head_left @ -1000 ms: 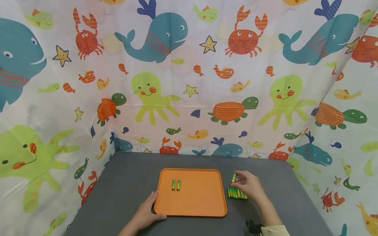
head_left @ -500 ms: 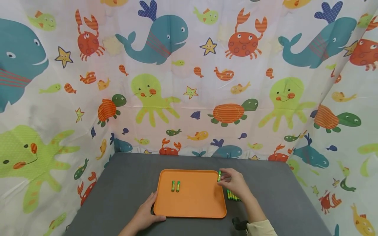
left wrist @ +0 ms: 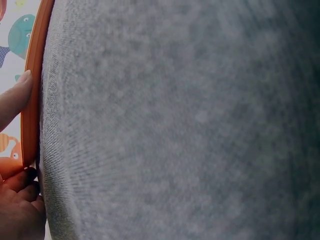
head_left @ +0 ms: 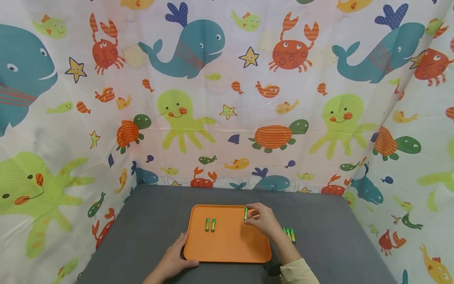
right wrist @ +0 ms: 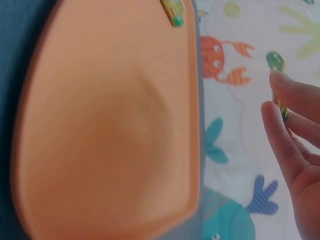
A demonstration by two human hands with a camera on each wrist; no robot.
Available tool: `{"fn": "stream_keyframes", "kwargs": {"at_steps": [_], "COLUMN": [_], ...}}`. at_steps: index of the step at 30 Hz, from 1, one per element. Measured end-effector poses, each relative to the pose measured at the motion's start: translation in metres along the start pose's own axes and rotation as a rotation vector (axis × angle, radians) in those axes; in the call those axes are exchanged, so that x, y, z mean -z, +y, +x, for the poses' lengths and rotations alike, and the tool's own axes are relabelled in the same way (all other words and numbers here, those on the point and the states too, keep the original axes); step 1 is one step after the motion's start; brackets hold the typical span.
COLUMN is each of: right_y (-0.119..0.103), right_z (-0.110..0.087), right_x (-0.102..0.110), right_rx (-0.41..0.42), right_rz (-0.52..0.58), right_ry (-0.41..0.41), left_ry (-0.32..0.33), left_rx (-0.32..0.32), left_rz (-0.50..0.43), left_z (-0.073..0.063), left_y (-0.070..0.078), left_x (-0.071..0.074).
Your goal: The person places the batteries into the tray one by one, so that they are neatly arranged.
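My right hand point(head_left: 263, 220) pinches a small green battery point(head_left: 246, 213) upright between thumb and fingertips, over the right back part of the orange tray point(head_left: 230, 244). A gap between this battery and the tray surface cannot be judged well. Toward the tray's left side, two more green batteries, a left one point(head_left: 207, 225) and a right one point(head_left: 213, 225), lie side by side. My left hand point(head_left: 173, 257) grips the tray's front left corner, fingers along the left rim and thumb at the front edge. In the left wrist view the tray rim point(left wrist: 33, 100) is seen between its fingers.
To the right of the tray, a row of several green batteries point(head_left: 289, 234) lies on the grey table point(head_left: 319, 221), partly hidden behind my right forearm. A white curtain point(head_left: 220, 150) printed with sea animals hangs around the table's back and sides.
My right hand has carried the battery leftward, from above the row beside the tray to over the tray. The left hand and the two batteries on the tray stay put.
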State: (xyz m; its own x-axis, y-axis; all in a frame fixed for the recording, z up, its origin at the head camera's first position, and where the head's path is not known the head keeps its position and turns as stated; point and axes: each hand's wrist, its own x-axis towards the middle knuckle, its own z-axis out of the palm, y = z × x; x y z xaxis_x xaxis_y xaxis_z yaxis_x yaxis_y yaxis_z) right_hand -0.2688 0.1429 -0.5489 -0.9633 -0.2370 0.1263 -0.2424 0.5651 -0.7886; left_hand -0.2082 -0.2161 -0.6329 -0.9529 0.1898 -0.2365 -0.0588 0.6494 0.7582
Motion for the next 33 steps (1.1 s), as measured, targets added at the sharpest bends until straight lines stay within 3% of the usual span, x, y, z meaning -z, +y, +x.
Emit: {"fn": "stream_keyframes", "kwargs": {"at_steps": [10,18,33], "right_y": [-0.008,-0.009,-0.002], "right_z": [0.010,0.015,0.034], "right_x": [-0.026,-0.041,-0.083], "right_rx": [0.034,0.000,0.001], "right_rz": [0.015,0.026,0.077], "right_ry": [-0.077,-0.100,-0.174], "left_ry": [0.017,0.011,0.004], "left_rx": [-0.010,0.001,-0.019], "left_rz": [0.016,0.014,0.020], "left_z": [-0.004,-0.004,-0.001], "left_y": [0.004,0.006,-0.002], "left_x": [0.001,0.002,0.002]}}
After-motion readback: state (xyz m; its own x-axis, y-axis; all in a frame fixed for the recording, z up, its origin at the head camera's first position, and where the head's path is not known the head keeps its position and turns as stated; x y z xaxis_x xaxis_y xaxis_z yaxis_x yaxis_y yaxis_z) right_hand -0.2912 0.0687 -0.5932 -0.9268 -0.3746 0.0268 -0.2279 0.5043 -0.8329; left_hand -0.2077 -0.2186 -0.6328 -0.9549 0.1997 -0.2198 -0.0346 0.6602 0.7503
